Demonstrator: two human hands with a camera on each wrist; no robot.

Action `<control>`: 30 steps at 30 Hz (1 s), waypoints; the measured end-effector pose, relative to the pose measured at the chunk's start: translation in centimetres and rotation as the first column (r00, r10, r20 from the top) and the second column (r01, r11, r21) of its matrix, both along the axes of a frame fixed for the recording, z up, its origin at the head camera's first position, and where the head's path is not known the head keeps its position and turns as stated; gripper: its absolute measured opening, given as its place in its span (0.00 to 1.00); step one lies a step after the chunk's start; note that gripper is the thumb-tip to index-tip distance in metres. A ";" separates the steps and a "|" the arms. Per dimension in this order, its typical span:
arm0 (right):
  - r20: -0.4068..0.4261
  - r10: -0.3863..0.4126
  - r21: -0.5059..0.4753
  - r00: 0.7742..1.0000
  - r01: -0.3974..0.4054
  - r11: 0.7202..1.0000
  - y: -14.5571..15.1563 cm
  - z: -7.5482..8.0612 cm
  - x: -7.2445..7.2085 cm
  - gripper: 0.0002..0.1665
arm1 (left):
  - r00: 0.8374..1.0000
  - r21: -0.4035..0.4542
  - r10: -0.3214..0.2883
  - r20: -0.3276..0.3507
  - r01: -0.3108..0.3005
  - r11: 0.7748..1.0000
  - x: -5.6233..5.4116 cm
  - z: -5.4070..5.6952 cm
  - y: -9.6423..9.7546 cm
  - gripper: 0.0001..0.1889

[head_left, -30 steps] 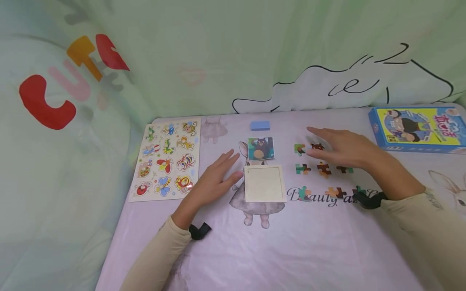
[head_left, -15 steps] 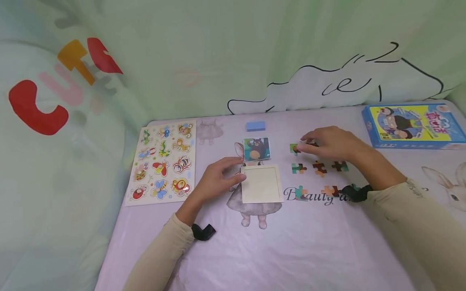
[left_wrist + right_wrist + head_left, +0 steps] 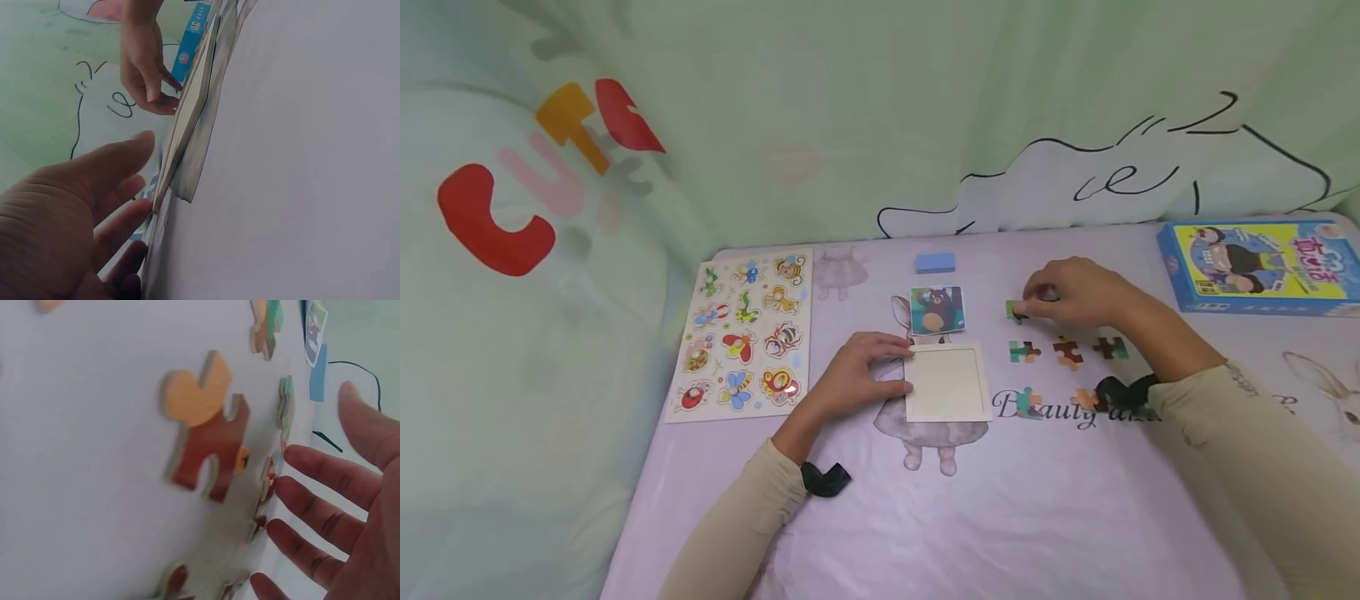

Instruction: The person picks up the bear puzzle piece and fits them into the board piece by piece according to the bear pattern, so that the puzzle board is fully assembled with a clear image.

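A square, cream-coloured puzzle tray [image 3: 946,387] lies on the table. At its left edge is my left hand [image 3: 859,375], fingertips and thumb right at the rim and spread apart in the left wrist view. To the right, several jigsaw pieces lie in loose rows, among them a brown one [image 3: 1067,352]. My right hand [image 3: 1078,293] is over the far row, its thumb at a green piece [image 3: 1011,312]; the hand hides the rest of that row. In the right wrist view its fingers [image 3: 331,472] reach down near the pieces, thumb apart, nothing pinched.
A bear picture card [image 3: 937,310] lies just behind the tray, with a small blue block [image 3: 935,263] farther back. At left is an insect puzzle board [image 3: 752,287]. A blue and yellow box [image 3: 1262,265] stands at the far right, before a green curtain [image 3: 820,100].
My right hand has come down onto the far row of pieces, its fingers bending. My left hand has moved up to the tray's left edge.
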State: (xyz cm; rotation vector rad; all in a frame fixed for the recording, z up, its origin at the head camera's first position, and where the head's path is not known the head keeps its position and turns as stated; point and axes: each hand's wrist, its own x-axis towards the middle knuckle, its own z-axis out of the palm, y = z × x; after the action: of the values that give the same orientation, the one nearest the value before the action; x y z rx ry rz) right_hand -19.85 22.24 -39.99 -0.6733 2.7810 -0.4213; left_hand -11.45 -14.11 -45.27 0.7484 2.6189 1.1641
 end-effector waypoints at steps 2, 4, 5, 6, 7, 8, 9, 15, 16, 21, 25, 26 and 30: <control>0.016 -0.007 0.007 1.000 0.007 1.000 0.0 0.0 -0.1 0.24 | 1.000 -0.006 -0.007 -0.019 0.007 1.000 -0.1 -0.2 0.0 0.25; 0.033 -0.014 0.007 0.999 0.013 1.000 -0.1 0.0 -0.3 0.23 | 0.999 -0.011 -0.013 -0.038 0.013 1.000 -0.1 -0.3 0.0 0.24; 0.042 -0.016 0.007 0.999 0.015 1.000 -0.1 0.0 -0.4 0.23 | 0.999 -0.012 -0.017 -0.045 0.017 1.000 -0.1 -0.3 0.0 0.24; 0.054 -0.019 0.004 0.998 0.019 1.000 0.0 0.1 -0.4 0.23 | 0.998 -0.013 -0.023 -0.054 0.022 1.000 -0.2 -0.4 -0.1 0.24; 0.065 -0.025 0.002 0.998 0.025 1.000 -0.1 0.1 -0.4 0.22 | 0.998 -0.017 -0.025 -0.060 0.024 1.000 -0.2 -0.4 -0.1 0.24; 0.076 -0.031 -0.002 0.997 0.031 1.000 -0.1 0.1 -0.5 0.21 | 0.997 -0.023 -0.030 -0.068 0.029 0.999 -0.1 -0.4 -0.1 0.24; 0.084 -0.037 -0.006 0.996 0.037 0.999 -0.1 0.1 -0.6 0.20 | 0.997 -0.029 -0.033 -0.072 0.031 0.999 -0.1 -0.4 0.0 0.24; 0.151 -0.087 -0.003 0.985 0.088 0.996 0.0 -0.2 -0.9 0.20 | 0.998 -0.088 -0.029 -0.058 0.024 0.996 -0.1 -0.4 0.2 0.28; 0.156 -0.093 -0.003 0.983 0.094 0.996 -0.1 -0.3 -1.0 0.21 | 0.998 -0.094 -0.027 -0.053 0.022 0.995 0.0 -0.4 0.2 0.28; 0.155 -0.106 -0.001 0.982 0.108 0.994 -0.6 -0.4 -1.1 0.19 | 0.999 -0.109 -0.018 -0.039 0.014 0.994 0.0 -0.2 0.2 0.28; 0.157 -0.136 0.012 0.978 0.136 0.991 -1.0 -0.2 -1.2 0.17 | 0.999 -0.111 -0.014 -0.045 0.008 0.994 0.0 -0.2 0.2 0.28; 0.161 -0.145 0.015 0.976 0.145 0.989 -1.0 -0.2 -1.3 0.18 | 0.999 -0.112 -0.013 -0.046 0.008 0.994 0.0 -0.2 0.2 0.28; 0.168 -0.165 0.016 0.972 0.165 0.986 -1.0 -0.2 -1.3 0.18 | 0.999 -0.119 -0.016 -0.046 0.011 0.993 0.0 -0.2 0.1 0.28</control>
State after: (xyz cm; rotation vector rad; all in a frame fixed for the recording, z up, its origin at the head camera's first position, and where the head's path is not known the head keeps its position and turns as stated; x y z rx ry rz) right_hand -21.19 21.28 -40.17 -0.3866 2.6837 -0.4834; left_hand -11.46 -13.96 -45.46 0.7775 2.6887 0.9891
